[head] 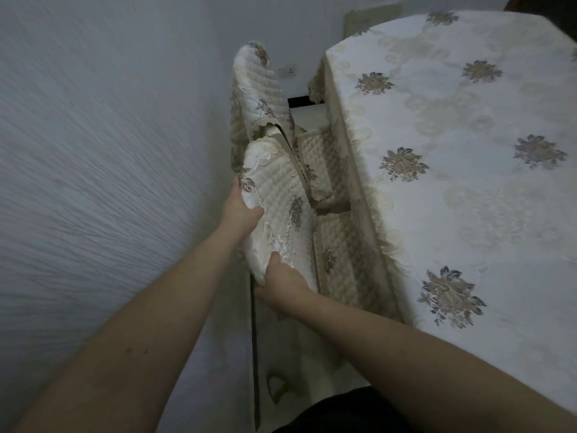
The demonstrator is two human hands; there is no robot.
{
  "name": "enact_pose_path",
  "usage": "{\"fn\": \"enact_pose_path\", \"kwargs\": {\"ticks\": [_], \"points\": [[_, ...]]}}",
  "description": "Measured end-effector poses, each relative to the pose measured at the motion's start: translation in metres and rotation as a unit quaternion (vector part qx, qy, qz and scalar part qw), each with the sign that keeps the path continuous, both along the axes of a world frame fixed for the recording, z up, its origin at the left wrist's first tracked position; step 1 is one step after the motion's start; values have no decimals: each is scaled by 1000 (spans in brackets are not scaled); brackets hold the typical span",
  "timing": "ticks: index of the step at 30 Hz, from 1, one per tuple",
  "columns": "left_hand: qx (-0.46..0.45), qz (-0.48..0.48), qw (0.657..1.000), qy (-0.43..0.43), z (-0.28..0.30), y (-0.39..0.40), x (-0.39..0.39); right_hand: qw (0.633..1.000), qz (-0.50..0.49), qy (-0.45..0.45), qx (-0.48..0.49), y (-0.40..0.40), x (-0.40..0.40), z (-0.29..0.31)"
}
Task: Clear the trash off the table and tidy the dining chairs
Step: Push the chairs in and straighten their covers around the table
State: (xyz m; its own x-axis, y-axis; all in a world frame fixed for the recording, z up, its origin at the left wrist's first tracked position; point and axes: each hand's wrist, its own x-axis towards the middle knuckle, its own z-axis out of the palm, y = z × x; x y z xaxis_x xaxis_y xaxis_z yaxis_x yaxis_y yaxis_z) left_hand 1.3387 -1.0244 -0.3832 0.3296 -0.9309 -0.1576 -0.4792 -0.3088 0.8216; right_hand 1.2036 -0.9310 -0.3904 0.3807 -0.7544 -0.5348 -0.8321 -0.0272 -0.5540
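Both hands are on the near dining chair's backrest, the one in a cream quilted cover with grey-mauve flower embroidery (278, 210), about dead centre of the view. The left hand (240, 210) grips the cover's left edge, thumb pressed into the fabric on top and fingers wrapped round behind. The right hand (282, 284), down at 6 o'clock from it, clamps the lower end of the same backrest, thumb on top.

A second chair in the same quilted cover (260, 89) stands just beyond at 12 o'clock, close to the textured grey-white wall (93, 151). Both chairs' quilted seat cushions (340, 245) sit tucked up against the bench, which fills the 3 o'clock side under a cream tablecloth with the same flower motifs (468, 151), its hem hanging down beside the seats.
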Motion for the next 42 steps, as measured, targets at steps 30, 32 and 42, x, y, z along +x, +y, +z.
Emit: {"fn": "enact_pose_path", "kwargs": {"ticks": [30, 32, 42], "points": [[76, -45, 989, -120, 14, 27, -11, 999, 25, 6, -31, 28, -44, 14], [93, -76, 968, -221, 16, 40, -16, 998, 11, -8, -56, 36, -52, 21], [144, -170, 898, -380, 9, 78, -53, 978, -85, 95, -163, 73, -135, 53]]}}
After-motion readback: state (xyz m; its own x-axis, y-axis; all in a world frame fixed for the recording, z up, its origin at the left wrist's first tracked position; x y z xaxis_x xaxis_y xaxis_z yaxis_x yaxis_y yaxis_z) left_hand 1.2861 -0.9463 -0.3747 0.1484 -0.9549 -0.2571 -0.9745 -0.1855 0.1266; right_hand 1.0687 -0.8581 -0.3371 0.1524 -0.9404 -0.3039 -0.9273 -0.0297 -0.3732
